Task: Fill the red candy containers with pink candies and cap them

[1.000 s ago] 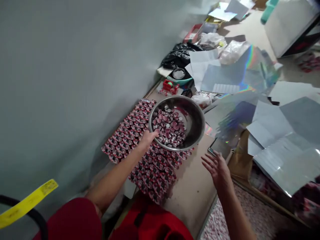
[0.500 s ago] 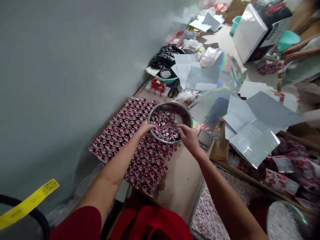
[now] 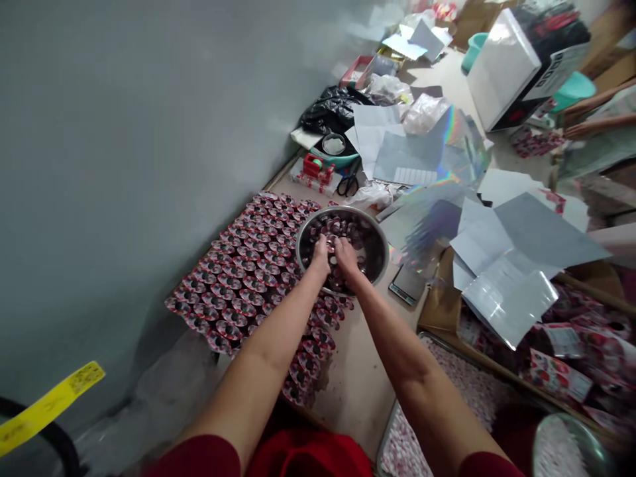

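A round metal bowl [image 3: 381, 262] stands on the table, partly over rows of printed cards. Inside it lie many small round metal-rimmed discs [image 3: 350, 230], silver and dark pink. My left hand [image 3: 321, 255] reaches into the bowl with its fingers curled around some of the discs. Close beside it, my right hand [image 3: 346, 256] is also closed on discs, the two hands nearly touching. A few discs show between them; the fingertips are partly hidden. The cards [image 3: 243, 265], red and black with dark centres, lie in neat rows to the left.
A phone-like flat device [image 3: 407, 285] lies right of the bowl. Behind are a red tape dispenser [image 3: 318, 167], scissors [image 3: 348, 185] and clear sheets [image 3: 432, 156]. A cardboard box [image 3: 442, 311] and a tray of small pieces [image 3: 405, 444] stand at right. Another person's arms [image 3: 601, 122] show at far right.
Both hands have left the bowl's two sides and come together inside it among the discs. The discs are less heaped at the near left and more spread towards the back.
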`<state>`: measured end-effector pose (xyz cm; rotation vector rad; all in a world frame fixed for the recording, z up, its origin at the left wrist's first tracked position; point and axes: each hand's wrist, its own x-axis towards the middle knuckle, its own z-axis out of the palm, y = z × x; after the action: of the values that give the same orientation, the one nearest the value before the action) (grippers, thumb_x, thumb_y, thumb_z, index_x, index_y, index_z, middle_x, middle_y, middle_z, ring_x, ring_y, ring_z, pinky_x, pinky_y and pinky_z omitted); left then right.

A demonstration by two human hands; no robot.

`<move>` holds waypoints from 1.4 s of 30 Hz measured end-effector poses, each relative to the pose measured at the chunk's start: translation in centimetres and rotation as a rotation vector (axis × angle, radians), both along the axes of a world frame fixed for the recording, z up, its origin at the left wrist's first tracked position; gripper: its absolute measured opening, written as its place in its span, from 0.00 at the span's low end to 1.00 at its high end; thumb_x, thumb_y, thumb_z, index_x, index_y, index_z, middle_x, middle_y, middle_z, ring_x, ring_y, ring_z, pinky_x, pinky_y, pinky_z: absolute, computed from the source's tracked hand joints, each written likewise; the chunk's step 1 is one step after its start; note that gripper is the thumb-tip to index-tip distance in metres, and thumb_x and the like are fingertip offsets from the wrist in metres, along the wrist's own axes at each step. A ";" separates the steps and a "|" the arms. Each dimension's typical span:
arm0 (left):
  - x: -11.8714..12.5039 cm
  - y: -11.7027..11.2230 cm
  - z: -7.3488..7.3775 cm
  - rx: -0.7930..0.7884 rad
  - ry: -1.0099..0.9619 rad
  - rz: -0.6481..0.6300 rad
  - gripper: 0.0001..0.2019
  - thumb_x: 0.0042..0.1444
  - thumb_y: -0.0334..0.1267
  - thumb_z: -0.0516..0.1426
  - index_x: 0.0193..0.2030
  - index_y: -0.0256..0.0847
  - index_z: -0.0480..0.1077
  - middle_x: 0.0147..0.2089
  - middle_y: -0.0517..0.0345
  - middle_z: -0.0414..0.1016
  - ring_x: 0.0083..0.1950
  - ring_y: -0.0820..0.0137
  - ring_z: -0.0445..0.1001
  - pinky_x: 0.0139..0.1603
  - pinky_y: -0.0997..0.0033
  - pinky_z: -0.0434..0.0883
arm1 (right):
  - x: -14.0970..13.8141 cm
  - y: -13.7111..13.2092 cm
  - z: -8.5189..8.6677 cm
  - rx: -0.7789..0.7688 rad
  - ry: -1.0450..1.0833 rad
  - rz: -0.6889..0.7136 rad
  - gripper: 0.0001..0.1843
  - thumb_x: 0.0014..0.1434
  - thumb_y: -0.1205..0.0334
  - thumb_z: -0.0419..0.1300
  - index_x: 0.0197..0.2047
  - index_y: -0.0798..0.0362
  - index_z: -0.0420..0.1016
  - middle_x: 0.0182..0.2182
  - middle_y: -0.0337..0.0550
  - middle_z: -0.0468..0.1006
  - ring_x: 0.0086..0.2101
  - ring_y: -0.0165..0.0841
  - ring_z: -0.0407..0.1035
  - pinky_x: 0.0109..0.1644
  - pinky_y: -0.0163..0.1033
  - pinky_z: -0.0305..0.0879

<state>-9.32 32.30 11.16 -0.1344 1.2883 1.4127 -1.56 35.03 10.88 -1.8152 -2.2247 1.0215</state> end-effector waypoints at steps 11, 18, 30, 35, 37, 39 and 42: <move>-0.9 0.2 -0.3 0.179 -0.264 0.162 0.15 0.66 0.49 0.63 0.45 0.38 0.81 0.39 0.51 0.84 0.39 0.65 0.83 0.43 0.67 0.79 | 2.3 2.0 5.6 0.309 0.075 0.598 0.16 0.74 0.62 0.58 0.58 0.44 0.85 0.48 0.50 0.86 0.50 0.44 0.77 0.55 0.42 0.64; -1.2 1.0 0.0 0.029 -0.233 0.099 0.08 0.69 0.32 0.59 0.51 0.34 0.78 0.45 0.46 0.82 0.47 0.60 0.83 0.50 0.56 0.81 | 3.7 3.4 4.2 0.252 0.579 0.202 0.15 0.72 0.58 0.57 0.52 0.51 0.85 0.47 0.47 0.87 0.48 0.40 0.80 0.55 0.42 0.71; -4.9 2.1 1.3 -0.101 -0.189 0.026 0.14 0.68 0.37 0.64 0.56 0.32 0.76 0.48 0.46 0.81 0.47 0.63 0.82 0.46 0.62 0.83 | 11.9 -11.3 2.9 -0.166 1.021 -0.672 0.23 0.55 0.46 0.71 0.47 0.53 0.78 0.32 0.41 0.84 0.27 0.30 0.77 0.30 0.33 0.71; -4.8 1.7 1.1 -0.009 -0.276 0.038 0.07 0.67 0.31 0.61 0.48 0.31 0.79 0.33 0.53 0.80 0.43 0.65 0.85 0.44 0.70 0.84 | 14.2 -17.4 0.6 -0.309 0.929 -0.755 0.22 0.47 0.49 0.72 0.44 0.51 0.79 0.34 0.41 0.84 0.32 0.31 0.80 0.40 0.37 0.78; -4.6 1.8 1.0 0.071 -0.283 0.005 0.09 0.72 0.34 0.58 0.49 0.30 0.77 0.39 0.55 0.81 0.49 0.65 0.86 0.49 0.69 0.84 | 14.8 -19.7 -0.4 -0.367 0.859 -0.726 0.22 0.46 0.50 0.71 0.43 0.51 0.81 0.32 0.40 0.83 0.31 0.32 0.79 0.42 0.40 0.79; -4.6 1.8 1.3 0.145 -0.284 -0.050 0.13 0.76 0.36 0.53 0.49 0.27 0.76 0.43 0.55 0.79 0.55 0.65 0.85 0.51 0.69 0.82 | 15.2 -22.2 -1.3 -0.412 0.775 -0.672 0.22 0.45 0.50 0.70 0.43 0.52 0.83 0.29 0.38 0.82 0.28 0.33 0.78 0.40 0.42 0.79; -4.8 0.2 3.2 0.207 -0.258 -0.125 0.16 0.79 0.35 0.47 0.52 0.27 0.74 0.48 0.55 0.78 0.60 0.66 0.82 0.51 0.71 0.80 | 15.1 -26.2 -1.9 -0.427 0.628 -0.545 0.19 0.47 0.50 0.68 0.39 0.53 0.84 0.25 0.39 0.81 0.26 0.35 0.75 0.36 0.42 0.75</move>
<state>-14.12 32.47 14.35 -0.0908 0.9183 1.3639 13.58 8.80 8.98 -1.7381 -1.1331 1.6988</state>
